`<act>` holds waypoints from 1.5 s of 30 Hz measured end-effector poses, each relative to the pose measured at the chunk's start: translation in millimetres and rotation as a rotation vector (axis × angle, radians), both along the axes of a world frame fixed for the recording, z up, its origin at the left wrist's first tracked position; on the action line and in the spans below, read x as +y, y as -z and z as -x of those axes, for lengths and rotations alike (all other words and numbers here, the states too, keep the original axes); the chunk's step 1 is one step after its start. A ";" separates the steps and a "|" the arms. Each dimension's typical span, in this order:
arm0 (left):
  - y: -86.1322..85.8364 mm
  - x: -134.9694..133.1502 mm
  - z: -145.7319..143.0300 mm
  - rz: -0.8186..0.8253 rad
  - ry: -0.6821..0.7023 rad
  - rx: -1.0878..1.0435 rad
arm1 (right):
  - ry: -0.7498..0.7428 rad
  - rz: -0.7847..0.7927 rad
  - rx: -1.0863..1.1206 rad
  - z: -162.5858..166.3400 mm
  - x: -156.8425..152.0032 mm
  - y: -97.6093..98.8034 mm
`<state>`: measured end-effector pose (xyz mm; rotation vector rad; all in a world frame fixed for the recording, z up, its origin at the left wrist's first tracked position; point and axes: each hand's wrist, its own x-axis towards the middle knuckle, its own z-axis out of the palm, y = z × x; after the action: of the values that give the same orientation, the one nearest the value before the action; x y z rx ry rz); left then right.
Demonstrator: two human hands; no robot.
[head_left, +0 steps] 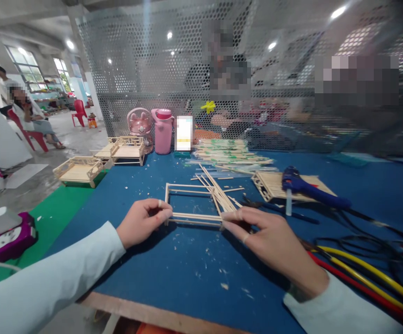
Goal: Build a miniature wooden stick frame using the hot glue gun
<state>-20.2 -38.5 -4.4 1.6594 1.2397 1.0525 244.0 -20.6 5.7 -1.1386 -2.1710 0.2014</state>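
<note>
**Stick frame [196,216] held level at both ends**

The pale wooden frame sits in front of me over the near-middle of the blue table [183,278]; I can't tell whether its feet touch the surface. The left hand [142,222] pinches its near left corner, thumb and forefinger narrowed onto the wood. The right hand [274,236] has the near right corner between thumb and fingers, also drawn close.

Just beyond the right fingertips, loose sticks [218,188] lie in a slanting heap behind and beside the frame. Farther back is a pile of green-and-white packets [225,150], near a pink bottle [163,134]. To the right, a blue glue gun [312,188] rests across a slatted wooden piece [271,184]. At the far left stands a small railed model [78,170].
</note>
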 end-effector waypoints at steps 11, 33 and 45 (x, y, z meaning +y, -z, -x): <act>2.2 1.5 0.0 0.022 -0.126 -0.173 | 0.006 -0.018 -0.008 1.0 1.5 -1.8; -15.3 -6.4 -58.1 -0.874 0.023 0.953 | -0.017 0.068 0.045 4.7 -6.9 -8.1; -9.1 -0.9 -51.3 -0.963 0.084 0.893 | 0.025 0.108 0.065 3.8 -8.1 -12.1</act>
<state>31.1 -39.5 4.7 3.1273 1.2012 0.9181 240.2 -28.7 17.9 -1.2017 -2.1088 0.3431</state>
